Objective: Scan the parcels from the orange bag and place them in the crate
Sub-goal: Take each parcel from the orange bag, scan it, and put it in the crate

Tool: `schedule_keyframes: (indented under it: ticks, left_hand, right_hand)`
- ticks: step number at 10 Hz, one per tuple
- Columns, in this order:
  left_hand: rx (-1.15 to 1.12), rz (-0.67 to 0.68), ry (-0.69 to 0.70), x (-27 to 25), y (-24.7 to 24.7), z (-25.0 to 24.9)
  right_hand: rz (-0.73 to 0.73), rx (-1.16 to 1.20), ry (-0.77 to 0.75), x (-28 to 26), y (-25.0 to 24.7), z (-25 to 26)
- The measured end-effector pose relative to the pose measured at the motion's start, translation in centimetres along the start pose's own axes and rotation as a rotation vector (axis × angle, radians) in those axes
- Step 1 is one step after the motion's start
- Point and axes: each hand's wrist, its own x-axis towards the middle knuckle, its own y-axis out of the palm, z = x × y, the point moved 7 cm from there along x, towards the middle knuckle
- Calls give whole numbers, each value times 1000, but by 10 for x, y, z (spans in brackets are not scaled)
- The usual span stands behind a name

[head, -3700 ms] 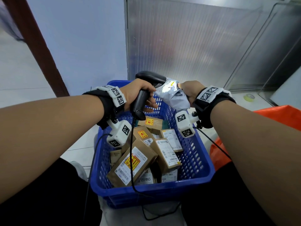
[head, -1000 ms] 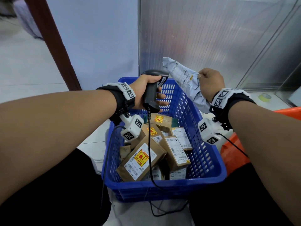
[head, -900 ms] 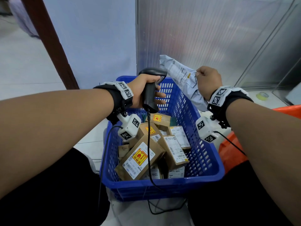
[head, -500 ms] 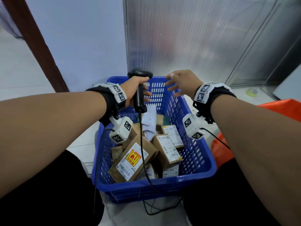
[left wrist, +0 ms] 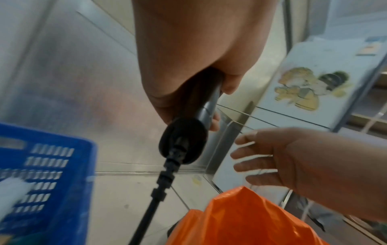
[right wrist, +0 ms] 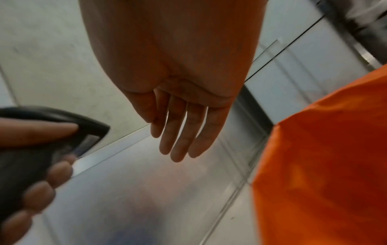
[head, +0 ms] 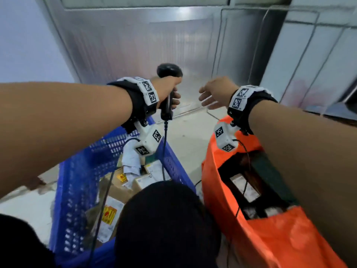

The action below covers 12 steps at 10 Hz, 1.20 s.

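Crate: near end hidden behind a dark knee; parcel labels blurred, unreadable. Orange bag: contents dark, indistinct, right side covered by forearm. Scanner: cut off at left frame edge.

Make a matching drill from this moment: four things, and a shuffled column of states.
Things:
1. left hand
2. right hand
3. crate
4. orange bag

States:
a. blue, with boxes inside
b. open-topped, parcels showing inside
c. empty, fingers straight
d. grips the scanner

Pairs: 1-d, 2-c, 3-a, 4-b
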Motion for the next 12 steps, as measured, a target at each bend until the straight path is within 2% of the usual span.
schedule_keyframes:
  ticks: [1, 2, 3, 4, 5, 6, 7, 8, 9, 10, 11, 12]
  left_hand:
    - [66, 48, 73, 6, 81, -15]
    - [70, 116, 106, 6, 157, -3]
    - [78, 191, 86, 10, 232, 37]
    - [142, 277, 51, 16, 294, 93]
    - [218, 347, 7, 26, 335, 151]
    - [272, 376, -36, 48, 351, 201]
    - [342, 357, -107, 69, 341, 245]
    - [369, 336, -171, 87, 326, 280]
    - [319, 312, -213, 99, 315, 298]
    - [239, 266, -246, 102, 309, 295]
    - [201, 284, -260, 87, 309, 258]
    - [199, 312, -199, 71, 303, 198]
  right_hand:
    - [-169, -23, 53, -15, -82, -74]
    - [-239, -97, 191, -32, -136, -169]
    - [-272, -82, 370, -54, -159, -287]
    - [-212, -121, 496, -64, -152, -365]
    - [-114, -224, 549, -57, -111, -434]
    - [-11, -422, 536, -19, -67, -482]
    - [-17, -463, 539, 17, -33, -526]
    - [86, -617, 637, 29, -7, -556]
    - [10, -832, 674, 28, 0, -559]
    - [10, -820, 683, 21, 3, -555]
    - [-132, -750, 696, -3, -21, -521]
    - [-207, -786, 590, -16, -46, -458]
